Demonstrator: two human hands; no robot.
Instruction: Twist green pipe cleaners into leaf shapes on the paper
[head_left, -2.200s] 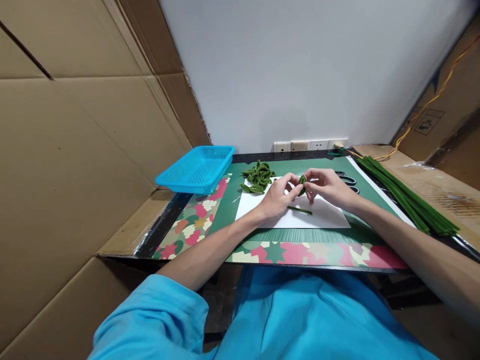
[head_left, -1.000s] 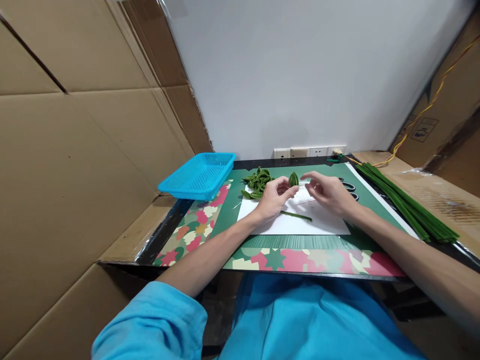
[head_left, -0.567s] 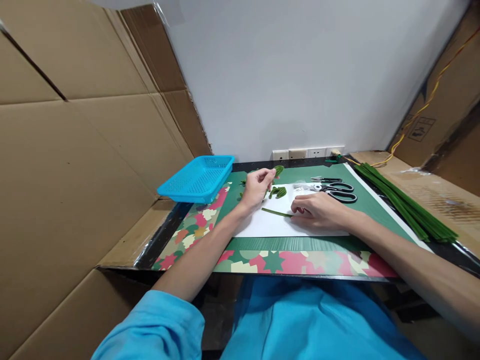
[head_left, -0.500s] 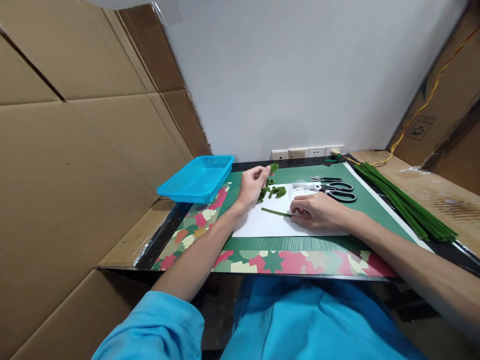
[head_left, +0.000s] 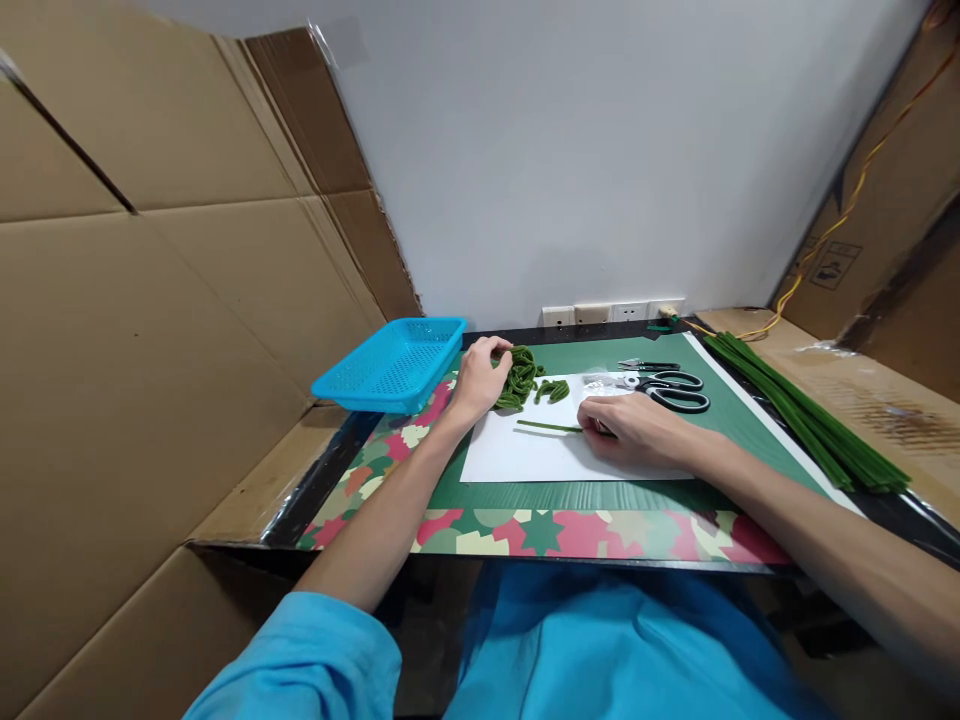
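My left hand (head_left: 482, 380) rests at the left side of a heap of green fuzzy pipe-cleaner pieces (head_left: 521, 375), fingers curved and thumb slightly apart. Nothing shows between them, though the fingertips are partly hidden against the heap. Beside it lies a smaller cluster of bent green pieces (head_left: 553, 391) on the white sheet (head_left: 517, 460). My right hand (head_left: 630, 425) is closed on one end of a straight green pipe cleaner (head_left: 547, 427), which points left just over the sheet. Behind that hand is a small clear plastic bag (head_left: 598, 384).
Black-handled scissors (head_left: 679, 390) and small snips (head_left: 649, 366) lie behind my right hand. A blue plastic basket (head_left: 390, 365) stands at the back left. A bundle of long green pipe cleaners (head_left: 810, 415) is at the right edge. A cardboard wall (head_left: 187, 330) borders the left.
My left hand has moved left and down to the heap; the looped green leaf-shaped piece it pinched no longer shows in its fingers. My right hand still holds the straight pipe cleaner.
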